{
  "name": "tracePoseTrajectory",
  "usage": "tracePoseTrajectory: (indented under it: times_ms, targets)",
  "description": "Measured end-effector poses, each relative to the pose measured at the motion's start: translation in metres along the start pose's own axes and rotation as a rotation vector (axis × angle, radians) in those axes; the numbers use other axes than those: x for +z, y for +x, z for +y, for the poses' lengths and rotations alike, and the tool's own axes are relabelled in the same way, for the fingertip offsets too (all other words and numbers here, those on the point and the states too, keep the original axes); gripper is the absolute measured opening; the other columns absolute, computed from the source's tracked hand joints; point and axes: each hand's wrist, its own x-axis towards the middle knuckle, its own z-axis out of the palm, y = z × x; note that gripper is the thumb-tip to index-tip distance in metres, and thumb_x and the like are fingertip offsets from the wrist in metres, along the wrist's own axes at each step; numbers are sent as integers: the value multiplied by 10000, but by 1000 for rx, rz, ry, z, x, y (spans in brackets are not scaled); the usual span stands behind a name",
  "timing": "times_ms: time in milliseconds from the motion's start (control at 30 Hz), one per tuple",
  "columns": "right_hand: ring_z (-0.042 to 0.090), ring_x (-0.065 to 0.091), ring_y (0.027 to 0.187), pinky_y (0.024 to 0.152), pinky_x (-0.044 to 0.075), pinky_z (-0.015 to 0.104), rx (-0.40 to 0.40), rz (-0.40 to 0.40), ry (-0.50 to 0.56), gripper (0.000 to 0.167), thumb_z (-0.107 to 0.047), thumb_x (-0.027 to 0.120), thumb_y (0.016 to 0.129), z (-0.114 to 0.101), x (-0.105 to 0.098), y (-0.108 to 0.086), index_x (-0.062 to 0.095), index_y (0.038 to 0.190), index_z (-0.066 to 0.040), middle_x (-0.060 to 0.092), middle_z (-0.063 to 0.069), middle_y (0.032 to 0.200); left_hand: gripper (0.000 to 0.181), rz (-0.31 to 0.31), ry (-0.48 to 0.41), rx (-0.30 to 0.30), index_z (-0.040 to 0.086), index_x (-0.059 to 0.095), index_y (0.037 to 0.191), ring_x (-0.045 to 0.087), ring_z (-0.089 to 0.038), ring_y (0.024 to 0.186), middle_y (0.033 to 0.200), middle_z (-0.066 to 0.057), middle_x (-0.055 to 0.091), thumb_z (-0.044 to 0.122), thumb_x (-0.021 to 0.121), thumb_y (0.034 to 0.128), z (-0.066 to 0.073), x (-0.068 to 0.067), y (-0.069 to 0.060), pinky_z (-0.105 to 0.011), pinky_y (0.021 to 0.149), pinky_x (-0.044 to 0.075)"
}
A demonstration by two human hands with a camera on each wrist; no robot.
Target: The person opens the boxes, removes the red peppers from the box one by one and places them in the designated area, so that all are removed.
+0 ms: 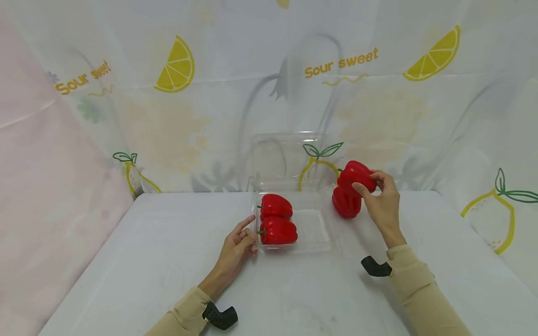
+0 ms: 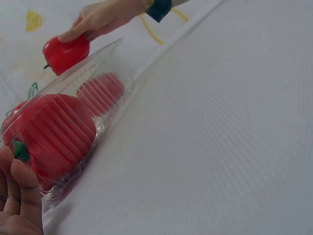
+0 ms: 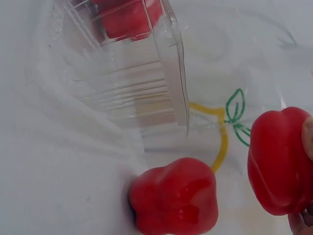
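In the head view my right hand [image 1: 383, 200] grips a red bell pepper [image 1: 355, 175] between thumb and fingers, raised off the table. Below it another red bell pepper [image 1: 347, 203] rests on the table, right of a clear plastic clamshell box [image 1: 313, 228]. Two more red peppers lie side by side in the box's left half, a rear one [image 1: 275, 206] and a front one [image 1: 278, 231], green stems to the left. My left hand [image 1: 237, 245] touches the box's left wall with its fingers loosely extended. The left wrist view shows its fingertips [image 2: 24, 174] against the plastic.
The clear lid [image 1: 269, 158] stands raised behind the box, near the printed cloth backdrop [image 1: 227, 116]. White cloth covers the table [image 1: 126, 270]. Black curved pieces are on my left wrist [image 1: 220, 317] and right wrist [image 1: 375, 267].
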Motion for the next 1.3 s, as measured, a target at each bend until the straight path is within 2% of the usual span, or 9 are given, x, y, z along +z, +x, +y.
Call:
tracePoseTrajectory:
  times_ms: [133,367,467,567,833,1167,1233,1300]
  targets:
    - [237,493,1233,1020,443,403,56,7,13,513,-299,705,838,2,-2,2,464,1197,-22,501,76,1328,533,-4,-4,-5,82,325,1446,501,-61,648,763,61,498,63,505,945,0,1,1,-172,651,485]
    - [262,455,1278,1000,447,434,140,25,70,451,-340,674,856,1,-6,2,420,1096,-55,469,61,1382,527,-5,-9,-5,72,326,1444,503,-63,644,764,60,503,58,501,947,0,1,2,-172,651,488]
    - [243,486,1249,1001,453,401,169,45,80,454,-368,671,853,2,-7,3,405,1126,-120,493,59,1341,529,-7,-1,-11,84,325,1447,504,-64,650,766,59,502,70,503,950,0,1,2,-171,655,489]
    - [229,516,1221,1003,459,371,193,60,77,518,-397,674,845,4,-9,3,393,1197,-141,508,64,1298,531,-6,4,-10,93,325,1449,504,-65,652,768,59,504,79,505,950,0,1,2,-171,654,490]
    - [247,456,1248,1045,423,408,212,42,53,616,-410,617,887,7,-14,6,371,1366,-111,462,86,1366,524,6,6,6,81,331,1445,508,-63,645,763,59,510,70,500,949,-1,1,2,-171,650,496]
    - [238,457,1243,1022,440,436,260,22,-13,606,-475,581,890,18,-19,9,453,1329,-78,501,99,1327,523,4,-5,7,84,330,1444,505,-64,649,772,56,507,69,496,949,-2,0,1,-172,649,492]
    - [234,458,1241,993,465,411,264,20,-28,606,-485,572,890,20,-19,10,454,1328,-82,504,95,1328,519,8,-11,2,94,337,1442,504,-64,648,769,56,508,65,494,948,-2,0,1,-173,646,491]
    - [234,463,1237,930,490,334,264,27,-38,603,-486,570,892,22,-19,10,461,1324,-79,512,98,1323,519,9,-16,-2,102,340,1442,504,-64,649,769,57,508,60,492,948,-2,0,1,-173,644,490]
